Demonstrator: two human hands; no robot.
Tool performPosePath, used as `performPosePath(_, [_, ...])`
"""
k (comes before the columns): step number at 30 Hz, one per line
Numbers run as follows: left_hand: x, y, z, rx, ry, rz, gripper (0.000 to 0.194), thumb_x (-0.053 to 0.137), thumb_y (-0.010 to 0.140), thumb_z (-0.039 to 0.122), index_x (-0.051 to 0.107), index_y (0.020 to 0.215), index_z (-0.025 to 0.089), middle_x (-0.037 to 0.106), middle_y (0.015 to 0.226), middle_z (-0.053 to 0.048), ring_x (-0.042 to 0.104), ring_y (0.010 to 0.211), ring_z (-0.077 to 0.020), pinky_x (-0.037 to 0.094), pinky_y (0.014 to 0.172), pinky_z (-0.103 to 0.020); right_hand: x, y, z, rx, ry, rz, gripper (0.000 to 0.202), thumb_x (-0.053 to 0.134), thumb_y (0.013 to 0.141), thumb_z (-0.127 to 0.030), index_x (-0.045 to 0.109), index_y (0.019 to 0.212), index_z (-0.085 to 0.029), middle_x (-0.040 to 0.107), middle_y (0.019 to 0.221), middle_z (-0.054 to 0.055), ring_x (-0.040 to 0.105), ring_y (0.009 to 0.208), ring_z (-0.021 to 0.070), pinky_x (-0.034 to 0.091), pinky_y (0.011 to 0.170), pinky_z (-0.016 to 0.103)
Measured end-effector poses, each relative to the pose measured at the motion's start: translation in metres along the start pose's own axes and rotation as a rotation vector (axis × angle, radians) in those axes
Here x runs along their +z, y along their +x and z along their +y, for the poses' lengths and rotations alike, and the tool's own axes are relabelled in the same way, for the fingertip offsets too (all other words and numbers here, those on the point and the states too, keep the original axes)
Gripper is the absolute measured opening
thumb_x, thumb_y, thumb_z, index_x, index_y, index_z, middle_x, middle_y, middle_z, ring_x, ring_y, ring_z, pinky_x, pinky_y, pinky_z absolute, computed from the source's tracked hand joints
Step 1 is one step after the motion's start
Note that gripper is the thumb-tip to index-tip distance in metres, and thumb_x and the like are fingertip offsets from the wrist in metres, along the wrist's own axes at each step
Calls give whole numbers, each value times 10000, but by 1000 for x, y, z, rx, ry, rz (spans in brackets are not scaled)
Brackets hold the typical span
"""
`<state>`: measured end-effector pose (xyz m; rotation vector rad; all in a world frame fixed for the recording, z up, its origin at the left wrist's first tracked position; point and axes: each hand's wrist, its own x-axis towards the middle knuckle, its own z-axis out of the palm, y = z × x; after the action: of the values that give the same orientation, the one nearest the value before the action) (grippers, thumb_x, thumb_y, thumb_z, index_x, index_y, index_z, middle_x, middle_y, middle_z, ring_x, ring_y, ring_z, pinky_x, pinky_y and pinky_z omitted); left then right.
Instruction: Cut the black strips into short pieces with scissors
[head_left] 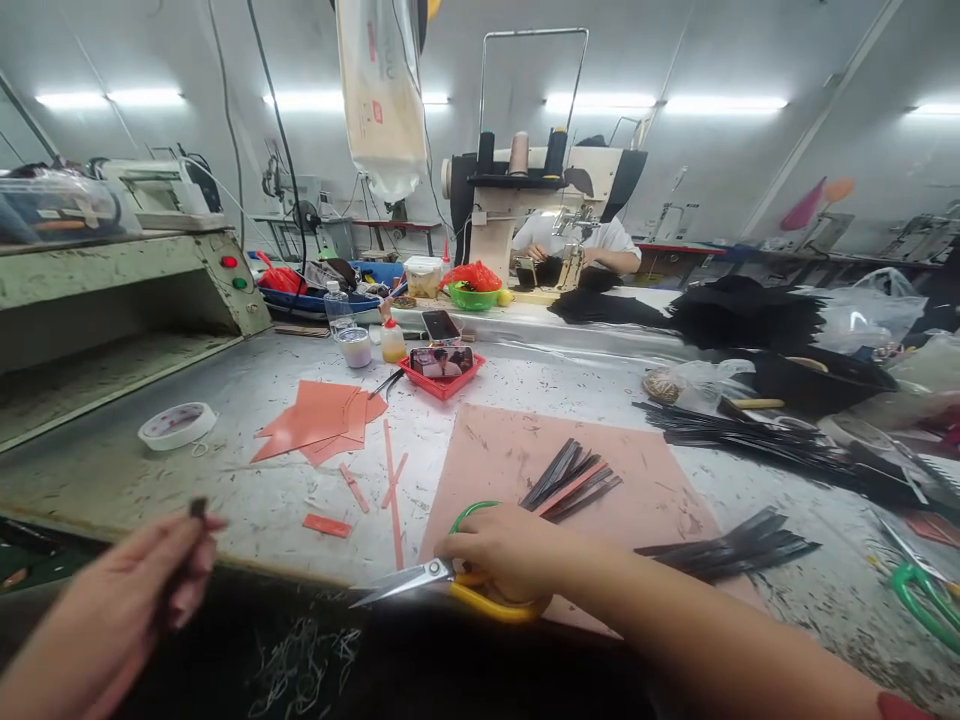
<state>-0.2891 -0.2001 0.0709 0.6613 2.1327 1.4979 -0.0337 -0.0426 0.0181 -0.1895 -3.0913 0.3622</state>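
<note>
My right hand (510, 560) is closed around the handles of a pair of scissors (424, 574), one handle green and one yellow; the blades point left over the table's front edge, slightly parted. At the lower left, my left hand (142, 590) pinches a narrow dark strip (198, 508) that runs down into the palm. Beyond the scissors, a bundle of black strips (562, 478) with an orange one among them lies on a pink board (487, 450). More black strips (739, 545) rest at the board's right edge. Orange sheets (322, 415) and thin orange strips (390, 480) lie left of the board.
A tape roll (177, 426) sits at the left. Further back are a red basket (442, 385) with a phone and a small bottle (392, 342). Another pair of scissors (926, 590) lies far right. A person (615, 245) works behind a sewing machine (487, 200).
</note>
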Motion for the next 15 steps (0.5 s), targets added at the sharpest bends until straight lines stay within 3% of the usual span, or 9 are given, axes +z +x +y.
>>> performPosePath(3, [16,-12,-24,-206,-171,-178,291,693,655,470,603,675,194,494,488,74,338,397,-46,227,399,-184,-11,-3,3,47,76,65,384,569,732,-158,569,1115,-183,635,821,49,568,728,185,405,618,254])
performPosePath(6, [41,-24,-35,-228,-265,-282,329,736,578,478,619,658,182,467,502,57,286,400,-44,178,398,-182,-40,-10,-2,176,205,203,304,509,775,-150,589,1067,-167,626,765,43,540,652,162,409,607,261])
performPosePath(9, [72,-35,-26,-147,-350,-350,377,705,598,515,620,724,170,419,513,78,277,403,-25,176,406,-158,-79,-21,-19,282,433,441,276,512,748,-128,585,1003,-206,566,689,-11,499,585,122,406,568,234])
performPosePath(11, [93,-42,-14,-60,-414,-410,382,691,617,520,601,750,173,429,527,77,311,417,-32,206,402,-158,-100,-27,-36,282,710,589,314,546,706,-114,550,996,-234,515,650,-48,481,548,101,404,525,210])
performPosePath(13, [111,-50,-3,27,-467,-458,368,652,673,524,589,774,176,441,543,72,339,438,-39,243,419,-157,-108,-28,-53,248,1036,683,335,581,678,-119,520,984,-243,498,636,-66,477,519,87,403,487,193])
performPosePath(15, [123,-58,4,122,-488,-484,358,612,718,529,594,791,179,439,542,68,353,448,-50,273,429,-165,-103,-23,-66,234,1273,736,343,616,658,-129,511,966,-235,508,632,-69,472,502,77,397,468,184])
